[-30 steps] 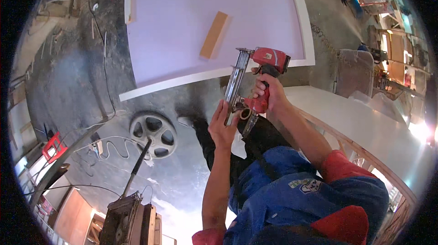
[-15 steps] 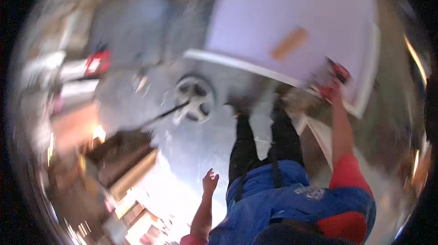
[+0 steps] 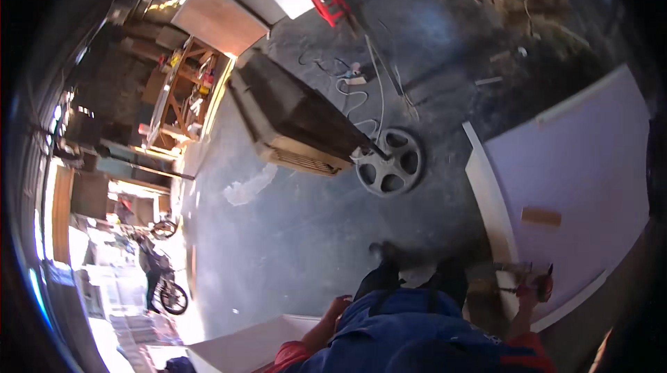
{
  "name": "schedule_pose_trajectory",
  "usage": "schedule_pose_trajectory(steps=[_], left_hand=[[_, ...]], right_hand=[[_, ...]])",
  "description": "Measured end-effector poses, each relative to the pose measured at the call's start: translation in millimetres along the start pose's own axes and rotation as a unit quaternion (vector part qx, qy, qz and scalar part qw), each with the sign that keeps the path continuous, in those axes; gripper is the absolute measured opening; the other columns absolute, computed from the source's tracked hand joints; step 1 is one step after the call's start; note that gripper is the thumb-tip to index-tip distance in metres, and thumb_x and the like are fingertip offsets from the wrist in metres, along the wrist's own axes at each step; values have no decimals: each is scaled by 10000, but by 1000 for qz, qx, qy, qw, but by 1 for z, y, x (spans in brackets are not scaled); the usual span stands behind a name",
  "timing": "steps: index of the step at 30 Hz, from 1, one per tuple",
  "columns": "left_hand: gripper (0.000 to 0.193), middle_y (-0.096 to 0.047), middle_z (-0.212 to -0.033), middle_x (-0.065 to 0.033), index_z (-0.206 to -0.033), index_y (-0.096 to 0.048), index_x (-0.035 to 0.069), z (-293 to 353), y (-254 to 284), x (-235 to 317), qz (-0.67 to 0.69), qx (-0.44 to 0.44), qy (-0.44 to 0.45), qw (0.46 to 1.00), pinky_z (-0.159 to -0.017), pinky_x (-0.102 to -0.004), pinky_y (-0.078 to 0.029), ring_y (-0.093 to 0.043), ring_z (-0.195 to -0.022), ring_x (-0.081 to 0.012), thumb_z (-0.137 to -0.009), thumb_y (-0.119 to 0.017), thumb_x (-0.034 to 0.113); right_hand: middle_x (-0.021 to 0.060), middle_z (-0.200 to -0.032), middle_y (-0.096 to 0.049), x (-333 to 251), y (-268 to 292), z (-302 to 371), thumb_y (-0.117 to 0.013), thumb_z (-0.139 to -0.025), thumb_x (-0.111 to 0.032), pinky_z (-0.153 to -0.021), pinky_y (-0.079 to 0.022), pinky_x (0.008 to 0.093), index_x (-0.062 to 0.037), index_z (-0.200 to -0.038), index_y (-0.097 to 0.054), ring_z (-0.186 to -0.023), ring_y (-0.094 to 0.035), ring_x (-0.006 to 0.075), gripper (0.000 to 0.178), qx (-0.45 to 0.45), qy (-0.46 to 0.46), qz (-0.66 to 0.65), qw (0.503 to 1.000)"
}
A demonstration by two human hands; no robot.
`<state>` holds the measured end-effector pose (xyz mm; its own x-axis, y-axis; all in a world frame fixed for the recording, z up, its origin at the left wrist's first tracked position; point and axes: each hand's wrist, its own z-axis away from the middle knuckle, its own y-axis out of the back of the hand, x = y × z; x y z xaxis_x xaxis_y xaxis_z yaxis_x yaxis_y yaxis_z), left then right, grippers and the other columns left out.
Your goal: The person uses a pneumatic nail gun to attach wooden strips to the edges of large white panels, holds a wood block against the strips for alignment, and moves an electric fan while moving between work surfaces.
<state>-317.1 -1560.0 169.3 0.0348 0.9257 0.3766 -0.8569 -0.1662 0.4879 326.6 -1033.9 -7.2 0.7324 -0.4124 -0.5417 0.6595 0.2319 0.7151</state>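
My right hand [image 3: 528, 298] is closed around a red hand tool [image 3: 543, 285] with metal parts, over the near edge of a large pale lavender panel [image 3: 577, 171] with raised white rims. The tool's exact kind is too small and dim to tell. A brown rectangular block [image 3: 541, 217] lies on the panel, ahead of the tool. My left hand [image 3: 338, 307] hangs beside my blue apron, empty, its fingers loosely apart.
A spoked grey round base [image 3: 390, 162] with a dark pole stands ahead, beside a long brown box-like piece [image 3: 299, 119]. Cords [image 3: 375, 88] lie on the grey floor near a red plastic item [image 3: 328, 5]. A white open box [image 3: 240, 342] is near my left; a motorcycle [image 3: 170, 293] stands farther left.
My view has swung left, so the panel now appears farther right and the workshop's left side shows. The red tool is still in my right hand; my left hand has come closer to my body.
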Motion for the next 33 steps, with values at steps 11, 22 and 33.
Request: schedule_pose_trajectory(steps=[11,22,33], left_hand=[[520,-704,-1046,-199,-1227,-659,104,-34,12,-155,154,157,-21,975,-849,-357,-524,-685,-977,-264,-765,-742,327],[508,-699,-1047,-65,-1360,-530,84,-73,221,-203,556,191,69,806,-731,-335,-516,-668,-891,-172,-888,-646,231],[493,-674,-873,-76,-1300,-579,51,-137,444,-339,631,316,201,679,-506,-309,-452,-595,-627,-133,-826,-659,160]], right_hand=[[65,-796,-600,-325,-277,91,-555,-900,-215,-517,-500,400,-82,-1098,-590,-677,-612,211,241,-374,106,66,919],[14,-644,-508,-530,-435,303,-564,-907,-252,-434,-393,336,-116,-840,-622,-518,-509,160,162,-484,190,328,789],[37,-659,-577,-750,-691,398,-579,-891,-224,-440,-422,334,-99,-891,-644,-501,-544,170,141,-475,207,517,681]])
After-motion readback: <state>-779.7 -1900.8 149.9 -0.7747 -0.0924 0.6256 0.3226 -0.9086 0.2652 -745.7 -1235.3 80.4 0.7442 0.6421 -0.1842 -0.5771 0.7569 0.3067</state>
